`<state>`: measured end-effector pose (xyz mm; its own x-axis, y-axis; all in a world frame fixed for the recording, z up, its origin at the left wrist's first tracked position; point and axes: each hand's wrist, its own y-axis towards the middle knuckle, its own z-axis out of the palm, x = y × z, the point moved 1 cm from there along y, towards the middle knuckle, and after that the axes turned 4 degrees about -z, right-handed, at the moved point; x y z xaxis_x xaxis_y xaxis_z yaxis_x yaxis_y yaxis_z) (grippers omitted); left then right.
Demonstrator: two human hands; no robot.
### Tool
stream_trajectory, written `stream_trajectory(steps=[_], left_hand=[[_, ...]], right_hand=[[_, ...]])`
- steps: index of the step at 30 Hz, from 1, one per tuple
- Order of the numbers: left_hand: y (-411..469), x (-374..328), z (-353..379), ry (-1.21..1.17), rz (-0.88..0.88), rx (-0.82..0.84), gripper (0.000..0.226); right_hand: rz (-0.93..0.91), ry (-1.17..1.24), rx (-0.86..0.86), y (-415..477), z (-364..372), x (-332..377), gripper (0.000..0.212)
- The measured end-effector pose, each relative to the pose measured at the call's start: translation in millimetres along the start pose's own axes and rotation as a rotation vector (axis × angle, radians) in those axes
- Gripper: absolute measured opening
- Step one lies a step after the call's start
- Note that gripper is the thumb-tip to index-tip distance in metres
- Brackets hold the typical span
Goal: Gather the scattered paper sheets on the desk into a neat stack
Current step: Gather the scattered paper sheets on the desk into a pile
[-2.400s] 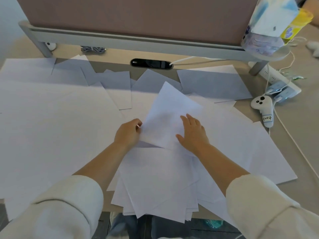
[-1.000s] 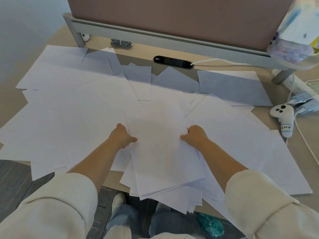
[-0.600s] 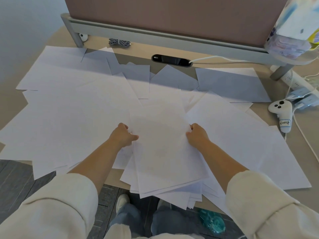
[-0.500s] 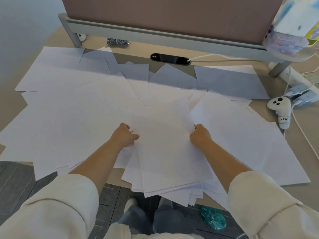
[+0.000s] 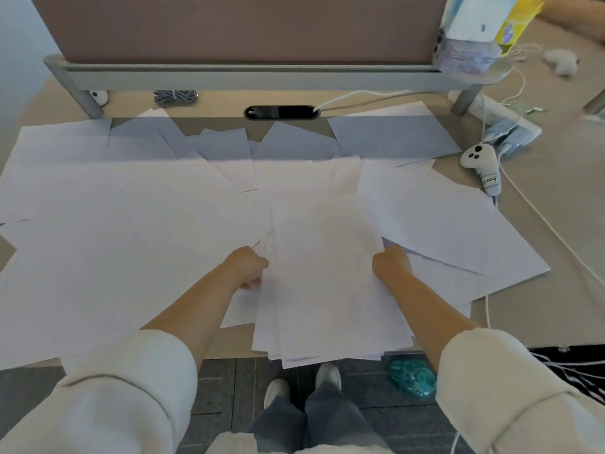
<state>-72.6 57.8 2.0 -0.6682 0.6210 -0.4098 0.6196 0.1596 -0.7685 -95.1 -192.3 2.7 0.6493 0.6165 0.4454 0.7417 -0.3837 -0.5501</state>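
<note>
Stack (image 5: 330, 290): rough pile at desk (image 5: 563, 273) front edge, overhanging it.
Left hand (image 5: 247, 267): curled, gripping stack's left edge.
Right hand (image 5: 391, 264): gripping its right edge.
Sheets (image 5: 114, 240): loose, spread across desk around stack.

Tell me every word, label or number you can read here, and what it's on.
"4004", handwritten, uncertain: sticker on the white controller.
Small mark on the black oval device: too small to read.
Print on the yellow packet: blurred.
Paper sheets: no text visible.
</note>
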Motion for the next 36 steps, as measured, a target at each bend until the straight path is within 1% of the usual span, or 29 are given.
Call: stream_trajectory(steps=[2, 3, 4, 5, 7, 8, 10, 12, 14, 16, 17, 18, 19, 21, 23, 24, 27, 30, 33, 35, 36], left_hand=[[0, 1, 0, -0.009, 0.004, 0.015, 0.011], [1, 2, 0, -0.014, 0.007, 0.02, 0.011], [1, 2, 0, -0.014, 0.008, 0.032, 0.011], [1, 3, 0, -0.018, 0.008, 0.039, 0.013], [1, 4, 0, -0.029, 0.012, 0.058, 0.017], [-1, 4, 0, -0.046, 0.01, 0.065, 0.017], [-3, 3, 1, -0.115, -0.003, 0.085, 0.016], [-4, 3, 3, -0.187, -0.008, 0.1, 0.015], [-5, 4, 3, -0.247, 0.0, 0.08, 0.015], [-5, 6, 3, -0.269, 0.006, 0.063, 0.012], [-7, 6, 3, -0.278, 0.004, 0.076, 0.013], [-9, 7, 4, -0.291, 0.002, 0.099, 0.015], [-10, 7, 5, -0.304, 0.004, 0.124, 0.015], [-11, 6, 7, -0.375, 0.021, 0.174, 0.014], [-12, 4, 10, -0.502, 0.03, 0.245, 0.023], [-14, 2, 11, -0.556, 0.036, 0.291, 0.024], [-21, -8, 14, -0.577, 0.121, 0.403, 0.009], [-32, -23, 14, -0.561, 0.199, 0.441, 0.01], [-41, -38, 8, -0.582, 0.275, 0.453, 0.012], [-47, -46, 0, -0.624, 0.33, 0.461, 0.014], [-49, -49, -5, -0.644, 0.35, 0.457, 0.015]], right_hand=[[-0.088, -0.11, -0.02, -5, 3, -3, 0.032], [-0.099, -0.181, -0.002, -10, 5, -3, 0.032], [-0.064, -0.152, 0.0, -14, 7, -4, 0.032], [-0.03, -0.056, 0.008, -13, 9, -3, 0.031], [0.083, 0.153, -0.09, -7, 13, -5, 0.033], [0.096, 0.149, -0.119, -5, 17, -6, 0.037], [0.118, 0.147, -0.079, -1, 23, -5, 0.043], [0.108, 0.139, -0.087, 3, 26, -6, 0.045], [0.095, 0.137, -0.073, 4, 25, -8, 0.038], [0.081, 0.088, -0.057, 1, 21, -7, 0.013], [0.075, 0.067, -0.045, 0, 21, -7, 0.012], [0.068, 0.056, -0.041, 1, 21, -9, 0.019], [0.068, 0.046, -0.038, 1, 21, -9, 0.021], [0.05, 0.034, -0.04, 1, 22, -8, 0.015], [0.033, 0.024, -0.032, 1, 22, -9, 0.013], [0.025, 0.018, -0.023, 1, 21, -9, 0.013], [-0.003, 0.021, -0.023, 2, 19, -10, 0.019], [-0.022, 0.033, -0.029, 4, 17, -12, 0.028], [-0.049, 0.009, -0.025, 2, 15, -10, 0.043], [-0.089, 0.113, -0.009, 1, 16, -7, 0.053], [-0.103, 0.237, 0.039, 1, 17, -5, 0.055]])
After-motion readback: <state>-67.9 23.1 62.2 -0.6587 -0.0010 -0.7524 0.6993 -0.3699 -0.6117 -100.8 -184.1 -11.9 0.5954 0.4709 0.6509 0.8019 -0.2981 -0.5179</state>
